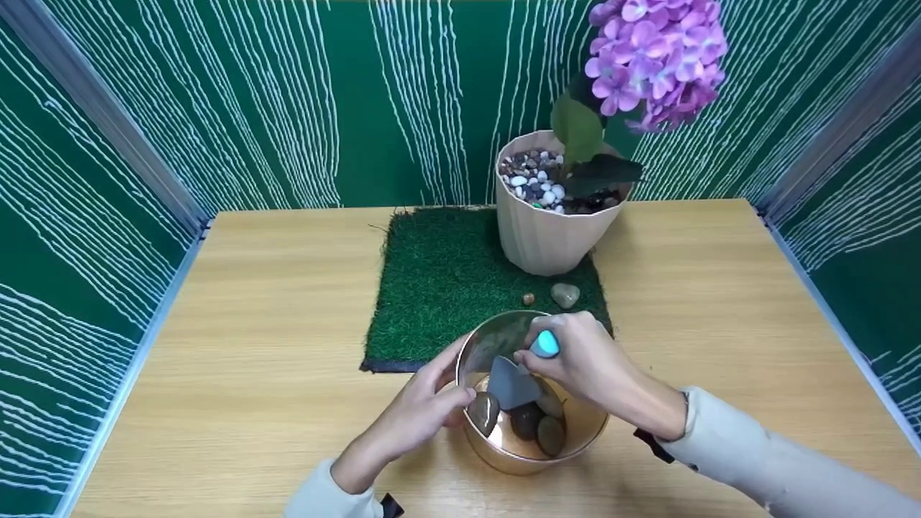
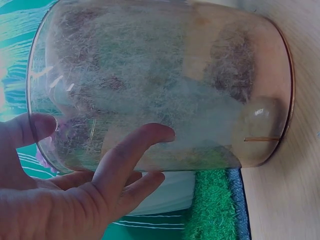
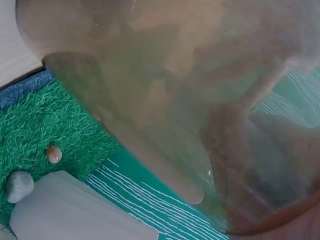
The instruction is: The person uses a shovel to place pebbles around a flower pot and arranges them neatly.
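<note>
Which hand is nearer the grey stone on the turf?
Right: the right hand is just below that stone in head view; the left hand, on the transparent container, is farther, lower left.

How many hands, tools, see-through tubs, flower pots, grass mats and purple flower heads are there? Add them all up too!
Hands: 2, the left hand and right hand
Tools: 1 grey-bladed tool
Tubs: 1 see-through tub
Pots: 1 flower pot
Mats: 1 grass mat
Flower heads: 1 purple flower head
Total: 7

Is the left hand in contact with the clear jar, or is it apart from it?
Touching. The head view shows the left hand gripping the jar, its thumb over the rim.
</note>
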{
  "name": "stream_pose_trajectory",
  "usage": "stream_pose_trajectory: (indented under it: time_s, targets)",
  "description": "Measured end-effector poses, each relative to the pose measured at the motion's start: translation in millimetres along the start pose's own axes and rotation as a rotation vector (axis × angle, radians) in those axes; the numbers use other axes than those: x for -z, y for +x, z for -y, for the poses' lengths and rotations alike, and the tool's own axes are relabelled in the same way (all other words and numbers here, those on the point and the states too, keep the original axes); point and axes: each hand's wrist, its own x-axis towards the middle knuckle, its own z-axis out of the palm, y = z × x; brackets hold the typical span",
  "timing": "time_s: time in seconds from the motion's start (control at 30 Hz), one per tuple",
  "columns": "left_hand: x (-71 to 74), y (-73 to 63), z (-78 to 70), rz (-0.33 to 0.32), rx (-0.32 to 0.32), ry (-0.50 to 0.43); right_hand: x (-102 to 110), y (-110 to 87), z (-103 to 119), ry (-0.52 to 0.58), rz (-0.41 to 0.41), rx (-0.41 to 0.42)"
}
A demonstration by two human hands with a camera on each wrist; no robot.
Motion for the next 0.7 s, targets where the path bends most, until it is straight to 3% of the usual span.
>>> stream_pose_trajectory:
  time_s: [0.7]
  targets:
    - [0.2,-2.7,-1.0,0.011,0.025,-0.043,2.6,2.2,2.0,0.150,0.213,-0.018]
